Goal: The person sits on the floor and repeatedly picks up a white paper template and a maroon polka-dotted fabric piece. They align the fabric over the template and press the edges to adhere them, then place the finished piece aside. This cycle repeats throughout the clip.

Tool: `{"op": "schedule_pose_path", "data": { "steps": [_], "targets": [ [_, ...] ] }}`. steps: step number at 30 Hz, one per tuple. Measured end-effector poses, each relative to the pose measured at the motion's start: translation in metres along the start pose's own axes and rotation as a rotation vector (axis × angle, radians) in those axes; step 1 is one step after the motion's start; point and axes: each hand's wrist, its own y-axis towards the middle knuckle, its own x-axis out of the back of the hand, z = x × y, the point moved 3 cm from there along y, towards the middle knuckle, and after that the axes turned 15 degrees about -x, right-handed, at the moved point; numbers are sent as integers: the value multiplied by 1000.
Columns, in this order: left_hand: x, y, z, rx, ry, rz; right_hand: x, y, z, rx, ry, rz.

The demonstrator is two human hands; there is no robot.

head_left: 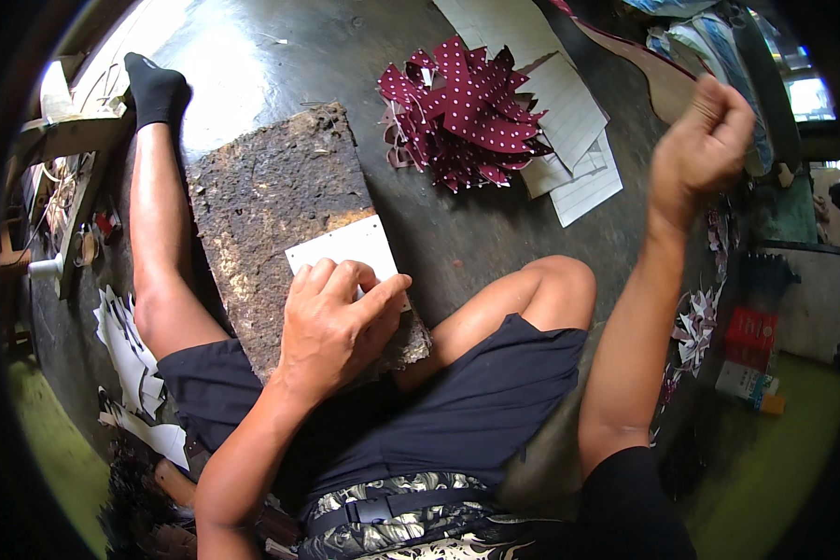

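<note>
A rough, dark brown board lies between my legs, worn and pitted on top. On its near right part rests a white card with small dark holes along its edges. My left hand presses the card down with bent fingers, covering its lower part. Raised at the far right, my right hand is closed, pinching the end of a curved cut piece, beige with a dark red edge. Its far end runs out of the picture at the top.
A fanned pile of dark red, white-dotted cut pieces sits on the floor beyond the board. Pale paper sheets lie beside it. White offcuts are scattered at the left, with more scraps at the right.
</note>
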Motion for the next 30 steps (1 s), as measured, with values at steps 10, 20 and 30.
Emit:
{"op": "schedule_pose_path", "data": {
  "steps": [10, 20, 30],
  "targets": [
    [11, 2, 1, -6, -96, -62, -58, -219, 53, -55, 161, 726],
    [203, -221, 102, 836, 211, -456, 135, -117, 223, -1515, 1807, 1681],
    [235, -445, 201, 1364, 400, -79, 174, -114, 226, -1642, 1876, 1819]
  ]
}}
